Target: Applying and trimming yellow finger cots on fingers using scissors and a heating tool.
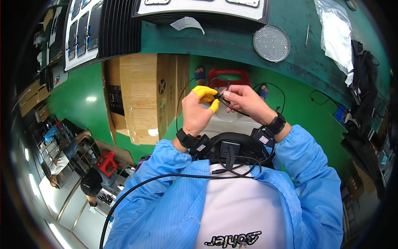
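Note:
In front of my waist both hands meet on a thin black cable (237,110). My left hand (195,113), with yellow finger covers on some of its fingers, pinches a small dark part of the cable. My right hand (252,104), bare-fingered, grips the cable just beside it, thumb and forefinger together. What joins at the fingertips is too small to make out. Each wrist wears a black strap with a small box. At my waist sits a black pouch (230,149) with more cables around it.
Beyond my hands runs a dark green table (224,41) bearing stacked black trays (120,29), a paper slip (187,24), a round clear dish (271,43) and a white plastic bag (335,37). Below it stand a cardboard box (141,99) and a red stool (229,76). Other people work at far left.

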{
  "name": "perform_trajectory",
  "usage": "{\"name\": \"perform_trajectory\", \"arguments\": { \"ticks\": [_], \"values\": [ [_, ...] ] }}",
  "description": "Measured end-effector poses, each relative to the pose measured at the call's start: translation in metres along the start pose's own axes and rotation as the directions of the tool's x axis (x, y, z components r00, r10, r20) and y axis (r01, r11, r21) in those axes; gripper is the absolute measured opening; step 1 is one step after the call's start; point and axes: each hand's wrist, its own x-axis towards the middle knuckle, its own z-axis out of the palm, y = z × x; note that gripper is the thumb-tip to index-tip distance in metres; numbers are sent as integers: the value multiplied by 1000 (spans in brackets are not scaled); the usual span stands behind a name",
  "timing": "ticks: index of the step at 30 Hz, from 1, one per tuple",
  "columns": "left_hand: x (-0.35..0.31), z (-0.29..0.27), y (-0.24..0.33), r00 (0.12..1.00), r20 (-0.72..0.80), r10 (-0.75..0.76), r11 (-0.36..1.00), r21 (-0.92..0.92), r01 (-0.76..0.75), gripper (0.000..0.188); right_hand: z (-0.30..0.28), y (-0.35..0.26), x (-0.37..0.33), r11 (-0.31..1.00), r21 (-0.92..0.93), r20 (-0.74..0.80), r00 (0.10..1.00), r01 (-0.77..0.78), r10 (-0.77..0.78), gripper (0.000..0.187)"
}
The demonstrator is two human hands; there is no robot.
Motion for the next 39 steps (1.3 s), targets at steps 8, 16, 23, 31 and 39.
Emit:
{"name": "perform_trajectory", "arguments": {
  "ticks": [8,16,23,31,39],
  "values": [
    [4,-19,-5,946,60,318,871,377,-317,29,1,0,-2,1000,-13,-40,999,2,-3,29],
    [7,-35,3,960,167,225,918,295,-267,21,24,-26,-25,550,-754,-67,792,358,-607,18],
    [7,-42,6,929,367,52,983,145,-113,17,24,-45,-30,606,-705,3,857,367,-516,15],
    [3,-38,14,902,89,422,861,273,-429,26,31,-62,-45,511,-782,-4,817,357,-576,15],
    [-5,-30,28,879,-9,477,786,451,-423,38,40,-64,-46,556,-749,-14,831,359,-556,12]
  ]
}}
